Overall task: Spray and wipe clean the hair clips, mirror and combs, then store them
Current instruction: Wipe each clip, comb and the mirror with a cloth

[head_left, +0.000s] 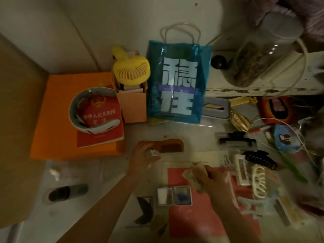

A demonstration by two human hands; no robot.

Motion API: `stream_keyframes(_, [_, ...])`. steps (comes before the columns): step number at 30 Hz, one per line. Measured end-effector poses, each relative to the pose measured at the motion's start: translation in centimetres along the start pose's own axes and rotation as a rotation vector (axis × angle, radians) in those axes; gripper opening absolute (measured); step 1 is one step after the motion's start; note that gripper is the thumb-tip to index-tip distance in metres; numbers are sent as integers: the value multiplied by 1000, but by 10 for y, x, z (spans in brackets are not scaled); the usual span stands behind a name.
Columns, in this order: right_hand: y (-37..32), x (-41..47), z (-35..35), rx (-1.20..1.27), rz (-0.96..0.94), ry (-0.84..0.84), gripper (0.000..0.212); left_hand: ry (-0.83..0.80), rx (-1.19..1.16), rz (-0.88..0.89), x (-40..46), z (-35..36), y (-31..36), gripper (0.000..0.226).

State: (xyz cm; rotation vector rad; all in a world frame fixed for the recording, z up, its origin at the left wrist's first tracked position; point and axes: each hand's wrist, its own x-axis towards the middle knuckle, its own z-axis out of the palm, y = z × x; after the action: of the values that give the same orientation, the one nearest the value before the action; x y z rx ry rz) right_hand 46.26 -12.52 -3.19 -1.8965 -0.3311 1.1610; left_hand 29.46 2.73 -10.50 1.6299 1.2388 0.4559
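My left hand [142,157] grips a small clear spray bottle [154,153] just in front of a brown wooden comb [169,145]. My right hand [213,176] holds a crumpled wiping cloth [192,174] above the red sheet [191,220]. An open compact mirror [174,195] lies below the cloth on that sheet's left edge. To the right lie hair clips: a black rectangular claw [236,139], a black toothed claw [259,159], a white rectangular clip [242,170] and a cream claw [259,181].
A blue gift bag [177,81] stands at the back, beside a yellow fan [131,70] in a pink box. An orange box [57,130] with a red book and white neck fan lies left. Cables, pouches and clutter fill the right side; a dark slipper-like object [67,191] lies lower left.
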Motion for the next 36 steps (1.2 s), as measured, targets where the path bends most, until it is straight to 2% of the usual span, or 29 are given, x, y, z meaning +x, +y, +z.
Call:
stream_keyframes(7, [-3,-4,33,45,76,84,7,-77,244,-22,20,-6,-30,61])
stream_keyframes(13, [4,1,39,-34,60,95,4,-55,234,-12,27,-10,-37,53])
stream_keyframes(23, [12,5,40,-33,52,74,7,12,169,70,27,-11,-47,41])
stream_keyframes(32, [13,6,37,37,74,81,9,35,274,94,24,-13,-37,38])
stream_keyframes(36, [11,3,33,81,98,69,15,58,246,62,19,-14,-29,35])
